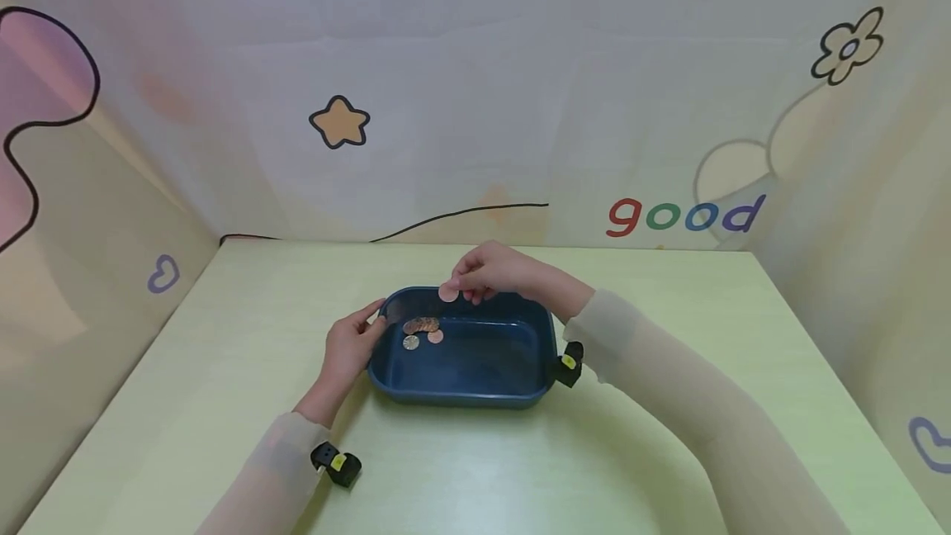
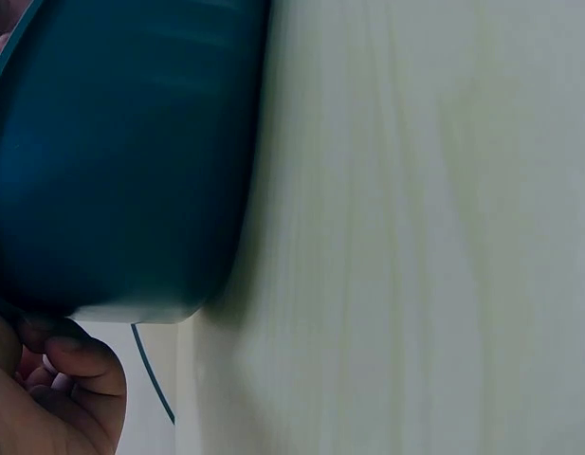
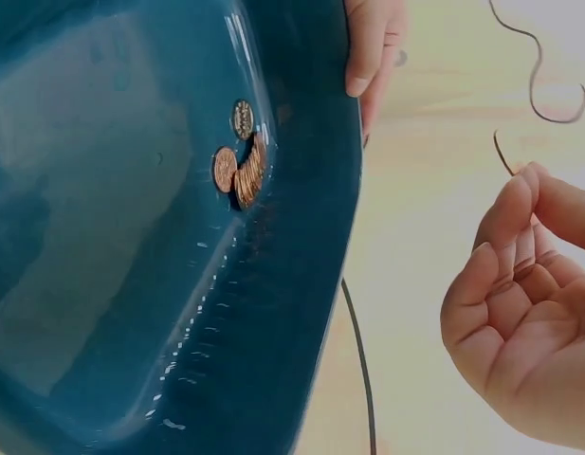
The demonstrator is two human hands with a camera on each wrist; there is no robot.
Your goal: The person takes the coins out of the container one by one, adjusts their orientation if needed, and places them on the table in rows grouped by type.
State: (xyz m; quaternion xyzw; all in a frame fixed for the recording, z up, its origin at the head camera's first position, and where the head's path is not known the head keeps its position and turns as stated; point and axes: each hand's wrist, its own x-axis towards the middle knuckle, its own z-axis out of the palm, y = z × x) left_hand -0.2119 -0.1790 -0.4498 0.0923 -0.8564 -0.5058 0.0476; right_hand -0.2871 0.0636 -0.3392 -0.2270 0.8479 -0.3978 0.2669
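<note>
A deep blue rectangular dish (image 1: 461, 399) sits on the table, tilted-looking only in the wrist views. At its left end my left hand (image 1: 347, 347) grips the rim, thumb over the edge and fingers outside the wall. Over the far rim, my right hand (image 1: 494, 269) pinches a copper coin (image 1: 448, 293) between thumb and fingertips; the right wrist view catches that coin nearly edge-on. Inside the dish, toward its left end, lies an overlapping row of copper coins (image 3: 249, 177). Beside the row are a single copper coin (image 3: 225, 169) and a duller, yellowish coin (image 3: 242, 119).
The pale wood-grain table (image 1: 223, 403) reaches to a printed cloth backdrop (image 1: 446, 122) behind and at both sides. Each sleeve carries a small black wrist camera, the right one (image 1: 570, 364) close by the dish's right end.
</note>
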